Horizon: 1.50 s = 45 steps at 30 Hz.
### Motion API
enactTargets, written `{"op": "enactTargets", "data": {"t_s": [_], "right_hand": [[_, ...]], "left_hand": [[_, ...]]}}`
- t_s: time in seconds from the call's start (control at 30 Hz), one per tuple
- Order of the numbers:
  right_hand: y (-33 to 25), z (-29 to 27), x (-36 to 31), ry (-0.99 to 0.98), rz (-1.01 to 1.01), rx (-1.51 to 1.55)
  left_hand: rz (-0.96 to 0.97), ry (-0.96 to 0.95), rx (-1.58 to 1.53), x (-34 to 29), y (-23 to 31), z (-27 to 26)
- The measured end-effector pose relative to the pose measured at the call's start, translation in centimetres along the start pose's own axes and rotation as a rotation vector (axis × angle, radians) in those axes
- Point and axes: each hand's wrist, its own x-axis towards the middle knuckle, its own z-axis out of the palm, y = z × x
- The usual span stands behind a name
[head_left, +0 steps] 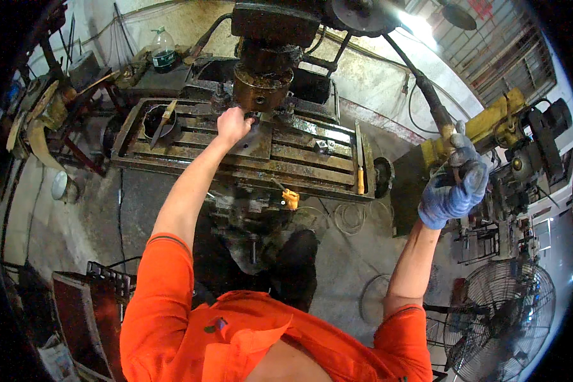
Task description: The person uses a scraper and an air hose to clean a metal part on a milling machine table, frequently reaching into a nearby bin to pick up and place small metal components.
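My bare left hand point(234, 125) is closed just below the spindle head point(261, 86) of a milling machine, over the machine's slotted table point(197, 148). A small dark bit of something shows by its fingers, too hidden to name. My right hand point(455, 184), in a blue-grey work glove, is raised at the right, its fingers curled round the end of a long dark lever point(431, 99) that slants down from the machine's head. On the table's left lies a round bowl point(161, 121) of dark stuff with a wooden-handled brush point(164, 122) across it. A small metal block point(325, 147) sits on the table's right part.
A yellow-handled tool point(361, 181) lies along the table's right end. A yellow control piece point(290, 199) hangs at its front edge. A large floor fan point(500, 321) stands at lower right, and a yellow-topped machine point(477, 130) stands beyond my right hand. A plastic bottle point(163, 51) is behind.
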Motion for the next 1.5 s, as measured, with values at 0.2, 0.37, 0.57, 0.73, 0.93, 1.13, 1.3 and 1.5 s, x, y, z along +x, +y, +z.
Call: {"op": "enactTargets", "data": {"t_s": [0.2,0.37,0.57,0.73,0.93,1.13,1.3,1.5], "right_hand": [[-0.2,0.2,-0.2,0.010,0.072,0.069],[0.1,-0.4,-1.1,0.015,0.106,0.133],[-0.5,0.3,-2.4,0.133,0.218,0.164],[-0.1,-0.2,-3.5,0.146,0.279,0.113],[0.9,-0.4,-4.4,0.138,0.198,0.181],[0.9,-0.3,-5.5,0.141,0.221,0.237],[1.5,-0.6,-6.3,0.154,0.229,0.197],[1.2,-0.2,-6.2,0.118,0.201,0.223]], "left_hand": [[0.056,0.072,-0.083,-0.5,-1.5,-0.4],[0.111,-0.055,-0.391,-3.9,-3.6,-4.9],[0.013,-0.173,-0.468,-9.3,-7.0,-12.0],[-0.112,-0.105,-0.523,-13.4,-11.6,-15.5],[-0.232,-0.001,-0.569,-17.4,-16.9,-19.2],[-0.317,0.080,-0.523,-19.7,-18.5,-21.8],[-0.312,0.083,-0.590,-20.3,-19.2,-22.1],[-0.289,0.154,-0.620,-21.3,-20.3,-22.9]]}}
